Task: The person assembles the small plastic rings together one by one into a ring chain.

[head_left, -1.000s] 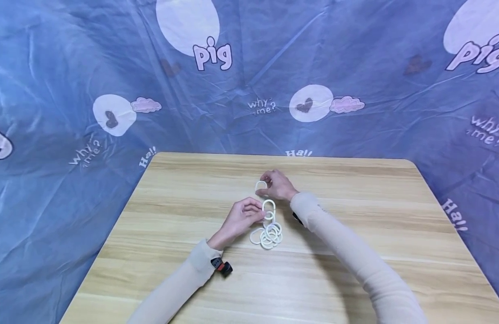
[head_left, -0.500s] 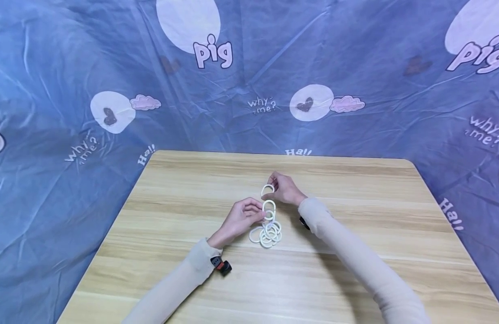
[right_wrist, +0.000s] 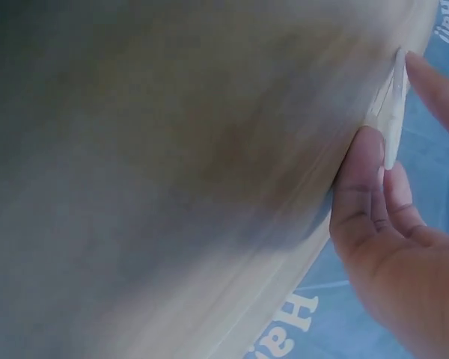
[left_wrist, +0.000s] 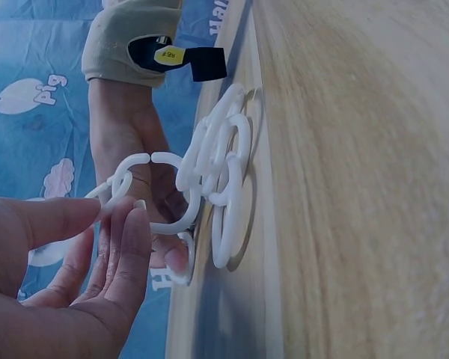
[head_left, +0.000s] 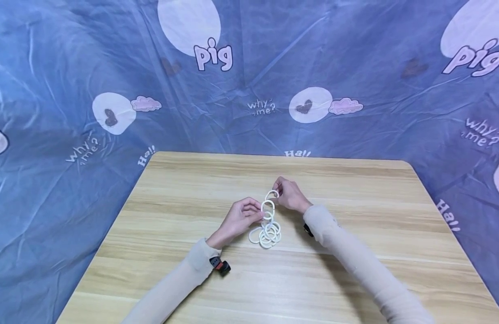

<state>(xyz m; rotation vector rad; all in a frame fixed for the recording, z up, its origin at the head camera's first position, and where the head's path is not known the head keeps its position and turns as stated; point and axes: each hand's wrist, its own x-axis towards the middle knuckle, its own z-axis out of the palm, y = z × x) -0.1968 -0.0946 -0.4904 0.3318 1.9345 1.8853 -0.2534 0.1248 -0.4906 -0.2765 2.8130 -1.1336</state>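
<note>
In the head view my left hand (head_left: 240,219) pinches a white plastic chain link (head_left: 273,208) between thumb and fingers. More linked white links (head_left: 266,247) trail from it into a small heap on the table. Just beyond, my right hand (head_left: 290,195) pinches another oval link (head_left: 272,191), whose lower end reaches the top of the left hand's link. Whether these two are hooked together I cannot tell. The left wrist view shows the open gap in one link (left_wrist: 165,157) and the heaped links (left_wrist: 223,247) behind. From the right wrist, the right hand's link (right_wrist: 394,123) appears edge-on.
The wood-grain table (head_left: 184,180) extends around both hands. A blue printed cloth (head_left: 241,130) hangs behind it and along the sides. Each wrist wears a black camera, such as the left one (head_left: 223,267).
My right hand has moved right and a little nearer, bringing its link from up left to the top of the left hand's link. The left hand and heap have barely moved.
</note>
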